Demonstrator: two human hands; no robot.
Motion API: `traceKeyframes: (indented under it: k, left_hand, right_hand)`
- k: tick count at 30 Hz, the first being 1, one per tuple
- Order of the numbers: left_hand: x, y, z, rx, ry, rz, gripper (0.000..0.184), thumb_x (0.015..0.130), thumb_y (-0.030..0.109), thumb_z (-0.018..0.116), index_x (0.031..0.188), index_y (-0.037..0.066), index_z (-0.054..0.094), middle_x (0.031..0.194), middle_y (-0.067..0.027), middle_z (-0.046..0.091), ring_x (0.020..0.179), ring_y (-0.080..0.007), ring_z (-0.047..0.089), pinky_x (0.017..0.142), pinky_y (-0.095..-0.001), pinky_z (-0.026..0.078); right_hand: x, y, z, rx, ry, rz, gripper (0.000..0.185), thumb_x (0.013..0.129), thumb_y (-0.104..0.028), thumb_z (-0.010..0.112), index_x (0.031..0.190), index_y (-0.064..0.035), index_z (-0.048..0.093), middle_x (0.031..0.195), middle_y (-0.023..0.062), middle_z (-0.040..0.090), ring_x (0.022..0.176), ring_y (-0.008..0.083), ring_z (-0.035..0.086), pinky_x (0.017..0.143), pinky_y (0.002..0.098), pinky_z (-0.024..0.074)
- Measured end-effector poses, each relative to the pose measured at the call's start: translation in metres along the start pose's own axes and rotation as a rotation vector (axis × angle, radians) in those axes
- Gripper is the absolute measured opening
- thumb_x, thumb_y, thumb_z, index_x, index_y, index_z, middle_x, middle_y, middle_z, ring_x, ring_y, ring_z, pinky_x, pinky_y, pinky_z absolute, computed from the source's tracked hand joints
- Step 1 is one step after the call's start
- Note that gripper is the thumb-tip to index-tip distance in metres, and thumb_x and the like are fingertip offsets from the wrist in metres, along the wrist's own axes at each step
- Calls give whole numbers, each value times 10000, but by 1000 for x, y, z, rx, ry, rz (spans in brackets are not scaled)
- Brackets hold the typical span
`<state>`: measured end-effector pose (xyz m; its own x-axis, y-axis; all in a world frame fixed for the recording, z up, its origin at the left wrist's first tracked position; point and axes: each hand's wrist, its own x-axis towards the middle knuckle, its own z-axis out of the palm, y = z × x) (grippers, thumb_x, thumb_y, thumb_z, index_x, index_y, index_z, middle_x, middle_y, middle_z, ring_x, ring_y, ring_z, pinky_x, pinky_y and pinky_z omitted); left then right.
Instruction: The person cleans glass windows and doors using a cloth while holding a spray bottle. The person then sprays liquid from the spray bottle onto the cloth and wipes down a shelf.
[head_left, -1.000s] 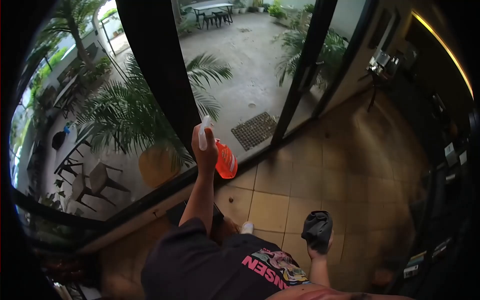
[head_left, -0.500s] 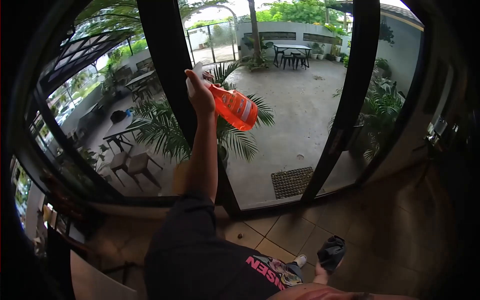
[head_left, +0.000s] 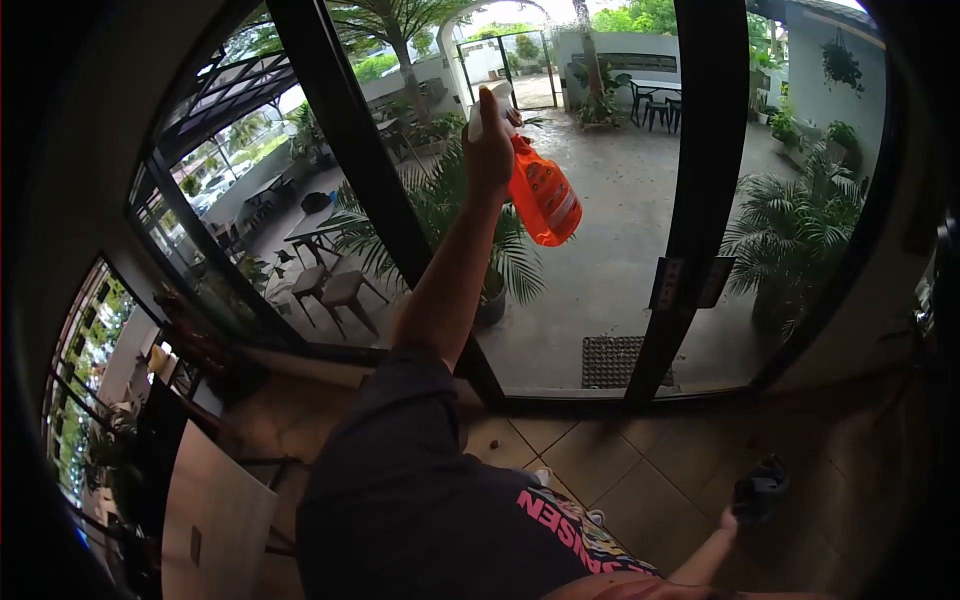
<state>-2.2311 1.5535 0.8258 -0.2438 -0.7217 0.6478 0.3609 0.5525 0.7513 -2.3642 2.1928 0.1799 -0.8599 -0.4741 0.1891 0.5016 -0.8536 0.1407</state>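
My left hand [head_left: 489,152] is raised at arm's length, wrapped around the white trigger head of a spray bottle [head_left: 545,195]. The bottle's body is orange with a printed label, and it tilts down to the right in front of the glass doors [head_left: 590,300]. Low on the right, my right hand [head_left: 729,522] grips a dark, bunched cloth [head_left: 762,490]; its fingers are mostly hidden by the cloth and shadow.
Black door frames [head_left: 705,130] with handle plates [head_left: 668,284] stand ahead. Through the glass show potted palms, stools [head_left: 352,292], tables and a floor mat [head_left: 612,362]. A pale tabletop [head_left: 215,500] is at lower left, over a tiled floor [head_left: 600,455].
The view has shifted, showing more on the left. My left hand and the spray bottle sit farther right and higher in the picture. My right hand with the cloth has moved out to the right.
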Motion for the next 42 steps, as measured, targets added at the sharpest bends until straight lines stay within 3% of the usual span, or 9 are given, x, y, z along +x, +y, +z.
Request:
traceKeyframes:
  k: [3, 11, 15, 19, 23, 28, 30, 32, 42]
  left_hand:
    - [-6, -30, -14, 40, -74, 108, 646, 994, 658, 401, 1032, 57, 634, 810, -40, 641, 579, -150, 615, 531, -280, 523]
    - [-97, -117, -98, 277, -344, -250, 555, 1004, 577, 484, 1024, 50, 653, 858, -12, 656, 605, -103, 587, 560, -253, 504]
    - [-176, -157, -119, 356, -539, -482, 423, 976, 442, 633, 1106, 42, 669, 904, -6, 672, 735, -85, 608, 638, -260, 518]
    - [-207, -164, -130, 457, -747, -715, 404, 953, 392, 682, 1150, 40, 658, 923, 0, 671, 780, -79, 596, 653, -270, 525]
    - [-191, -199, -154, 351, -778, -782, 391, 943, 378, 698, 1129, 36, 661, 909, -4, 669, 750, -81, 596, 649, -273, 518]
    - [-149, -250, -203, 246, -690, -804, 363, 937, 361, 706, 1093, 35, 661, 881, -9, 663, 747, -83, 598, 643, -273, 518]
    - [-139, -271, -231, 242, -751, -709, 338, 929, 342, 713, 1080, 42, 666, 871, -9, 663, 759, -83, 605, 651, -270, 522]
    - [-121, -291, -256, 221, -786, -649, 326, 925, 332, 717, 1073, 46, 668, 866, -9, 664, 764, -84, 608, 654, -268, 524]
    - [-97, -336, -369, -116, -649, -840, 333, 917, 296, 718, 1104, 30, 647, 917, -15, 677, 838, -104, 634, 715, -264, 516]
  right_hand:
    - [-3, -4, -3, -638, 16, -439, 464, 1058, -349, 401, 1468, -144, 469, 1441, 52, 520, 1265, 208, 521, 1083, 371, 422]
    - [-80, 43, -69, -486, 779, -603, 532, 991, -430, 504, 1459, -175, 501, 1510, 49, 482, 1357, 317, 470, 1176, 573, 303]
    - [-116, 39, -143, -898, 611, -588, 474, 1044, -392, 408, 1451, -163, 494, 1436, 41, 533, 1296, 258, 499, 1158, 433, 378]
    - [-36, 124, 47, -343, 906, -461, 506, 1030, -452, 422, 1442, -168, 498, 1433, 50, 535, 1292, 275, 504, 1158, 450, 382]
    - [12, 114, 9, -516, -51, -117, 564, 991, -466, 503, 1460, -153, 493, 1500, 55, 488, 1338, 314, 488, 1178, 554, 326]
    - [166, 196, 86, -607, 11, 2, 589, 965, -446, 605, 1454, -137, 493, 1450, 55, 533, 1293, 324, 519, 1144, 465, 388]
    - [218, 224, 65, -2085, 3, -768, 642, 897, -256, 726, 1469, -120, 469, 1435, 113, 544, 1306, 334, 512, 1095, 448, 425]
    - [288, 280, 136, -2541, 510, -570, 717, 845, -63, 720, 1495, -69, 417, 1446, 191, 521, 1338, 356, 487, 1099, 451, 413]
    - [562, 551, 369, -1945, -11, -1749, 455, 958, -279, 558, 1199, 104, 597, 1181, 288, 652, 1070, 409, 653, 916, 457, 526]
